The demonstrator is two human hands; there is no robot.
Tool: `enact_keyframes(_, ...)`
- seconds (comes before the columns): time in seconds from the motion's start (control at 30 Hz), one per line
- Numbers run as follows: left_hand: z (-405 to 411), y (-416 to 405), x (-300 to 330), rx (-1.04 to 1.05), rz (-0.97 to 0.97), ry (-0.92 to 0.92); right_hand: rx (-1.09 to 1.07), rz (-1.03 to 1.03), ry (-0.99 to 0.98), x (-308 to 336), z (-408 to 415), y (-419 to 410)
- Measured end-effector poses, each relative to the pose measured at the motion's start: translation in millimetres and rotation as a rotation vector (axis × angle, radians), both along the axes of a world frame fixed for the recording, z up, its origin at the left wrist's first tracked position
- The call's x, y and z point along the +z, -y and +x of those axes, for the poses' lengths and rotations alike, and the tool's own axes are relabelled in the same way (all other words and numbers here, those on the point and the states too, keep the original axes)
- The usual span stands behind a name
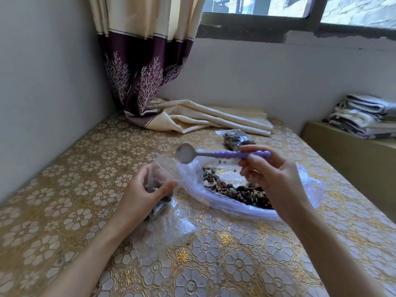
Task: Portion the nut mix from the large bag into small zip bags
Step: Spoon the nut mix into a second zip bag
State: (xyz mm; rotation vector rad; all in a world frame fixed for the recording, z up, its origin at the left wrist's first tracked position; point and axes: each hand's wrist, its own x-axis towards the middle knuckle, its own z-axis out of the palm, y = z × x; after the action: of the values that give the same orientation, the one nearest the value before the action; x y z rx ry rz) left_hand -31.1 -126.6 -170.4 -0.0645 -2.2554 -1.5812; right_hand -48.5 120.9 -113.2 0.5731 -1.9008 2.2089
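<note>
Spills look likeliest: left hand pinches the floppy small zip bag, right hand grips an empty purple-handled spoon above it.

Both bare forearms reach forward from the lower edge of the view. The left hand sits low, fingers and thumb curled in a pinch. The right hand is raised higher — fingers bent, gripping near their tips.
</note>
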Motion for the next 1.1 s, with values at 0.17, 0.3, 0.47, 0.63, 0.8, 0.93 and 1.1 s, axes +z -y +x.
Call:
enact_keyframes(0.17, -0.9, -0.4, 0.6, -0.002, -0.004, 0.006, -0.501, 0.276, -0.111, -5.4, -7.5, -14.9)
enact_keyframes(0.3, -0.7, 0.1, -0.2, 0.006, -0.013, 0.014, -0.594, 0.413, -0.137, -8.5, -10.0, -18.2)
enact_keyframes(0.47, 0.4, -0.3, 0.2, 0.004, -0.007, 0.018, -0.506, 0.382, -0.07, -6.1, -8.9, -17.9)
enact_keyframes(0.63, 0.8, -1.3, 0.5, -0.003, -0.001, 0.024, -0.41, 0.291, 0.017, -9.3, -10.2, -15.5)
enact_keyframes(0.8, 0.3, -1.0, 0.5, 0.001, -0.016, 0.021, -0.327, 0.207, 0.126, -15.0, -10.8, -8.3)
enact_keyframes(0.93, -0.2, -0.7, -0.7, -0.005, -0.019, 0.009, -0.28, 0.165, 0.191, -18.1, -8.0, 0.3)
enact_keyframes(1.1, -0.6, -0.7, -1.6, -0.023, -0.025, 0.003, -0.227, 0.076, 0.31, -19.8, -7.2, 2.1)
